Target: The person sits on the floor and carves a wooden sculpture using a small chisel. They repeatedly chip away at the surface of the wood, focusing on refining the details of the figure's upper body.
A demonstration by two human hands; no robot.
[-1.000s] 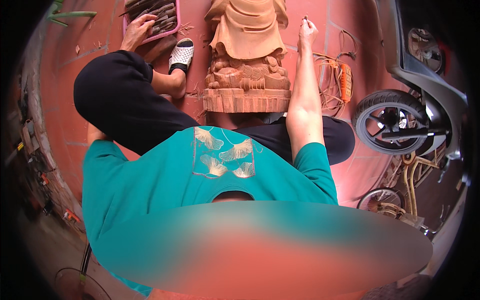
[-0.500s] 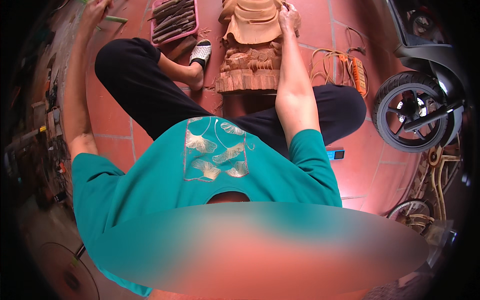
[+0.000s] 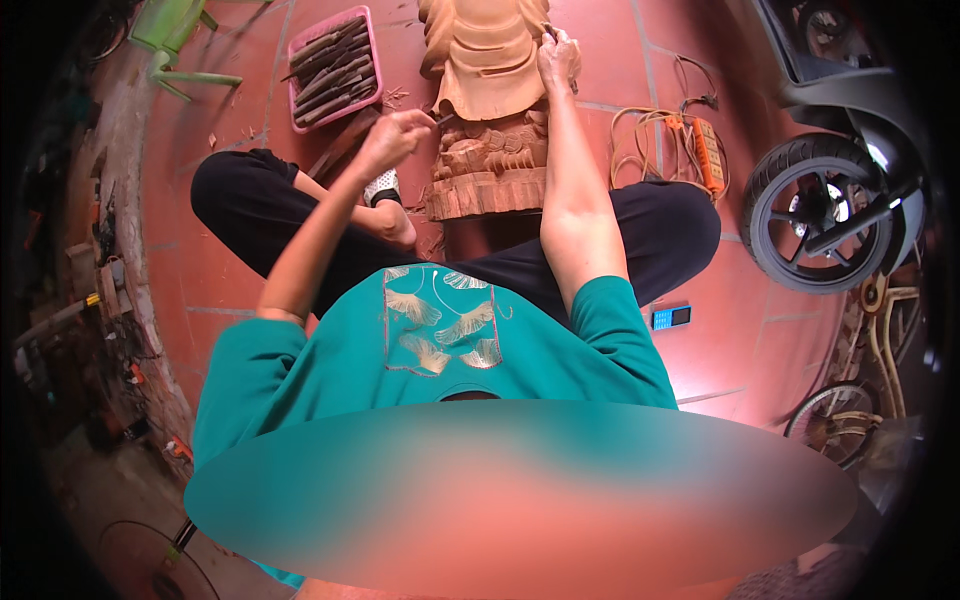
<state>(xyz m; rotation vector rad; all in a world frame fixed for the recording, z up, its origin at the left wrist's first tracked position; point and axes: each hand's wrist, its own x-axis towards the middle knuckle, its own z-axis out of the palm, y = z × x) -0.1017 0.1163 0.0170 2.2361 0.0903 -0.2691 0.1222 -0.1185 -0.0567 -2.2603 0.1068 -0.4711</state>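
Note:
A reddish-brown wood carving with draped folds and a rough block base lies on the floor in front of me, its upper end cut off by the frame. My right hand is closed at the carving's right edge. A small dark tip shows above its fingers; what it belongs to is unclear. Beside the carving's left side, my left hand is raised with bent fingers drawn together, pointing at the folds. Whatever it may hold is too small to make out. Many dark carving tools fill a pink basket at the upper left.
My crossed legs frame the carving's base. An orange power strip with coiled cord and a blue phone lie to the right, near a motorbike wheel. A green plastic stool stands at the upper left; wood chips are scattered about.
My left hand has swung from the far upper left in to the carving's left side. My right hand stays at the carving's right edge. The whole view has shifted slightly.

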